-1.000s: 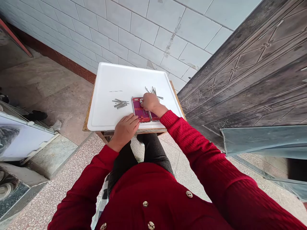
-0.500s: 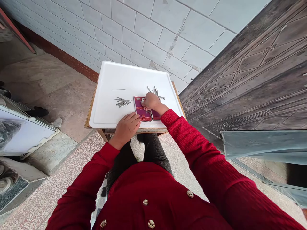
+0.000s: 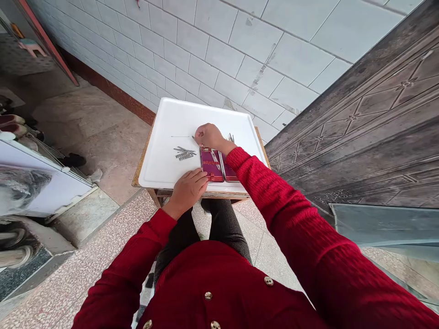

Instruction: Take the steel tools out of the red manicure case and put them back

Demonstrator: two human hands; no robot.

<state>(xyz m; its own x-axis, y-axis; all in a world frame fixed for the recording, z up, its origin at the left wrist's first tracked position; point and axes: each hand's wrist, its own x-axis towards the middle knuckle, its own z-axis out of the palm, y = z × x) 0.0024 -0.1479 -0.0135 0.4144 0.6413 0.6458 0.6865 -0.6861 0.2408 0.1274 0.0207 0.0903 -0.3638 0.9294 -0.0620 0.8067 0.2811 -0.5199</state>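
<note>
A purple-lined case (image 3: 210, 171) with red bands lies opened out on a white tray (image 3: 154, 169). Slim silver tools (image 3: 215, 157) rest in its left half. My left hand (image 3: 190, 187) lies flat with its fingers stretched against the case's near left corner. Above the case's far edge, my right hand (image 3: 208, 136) has its fingers curled in a pinch. A small dark tip shows beside them, but what they hold is unclear. Left of the case lies a pile of metal pieces (image 3: 185, 153). One thin needle-like rod (image 3: 180, 136) lies farther back.
More silver tools (image 3: 231, 137) lie behind my right wrist, partly hidden. The tray sits on a small wooden table (image 3: 137, 177) against a tiled wall (image 3: 192, 59). A dark patterned door panel (image 3: 343, 119) stands to the right, and a white cabinet (image 3: 37, 187) to the left.
My right hand has moved up and left, from over the case's left half to beyond its far edge. Silver tools in that half now show. The camera view has shifted slightly.
</note>
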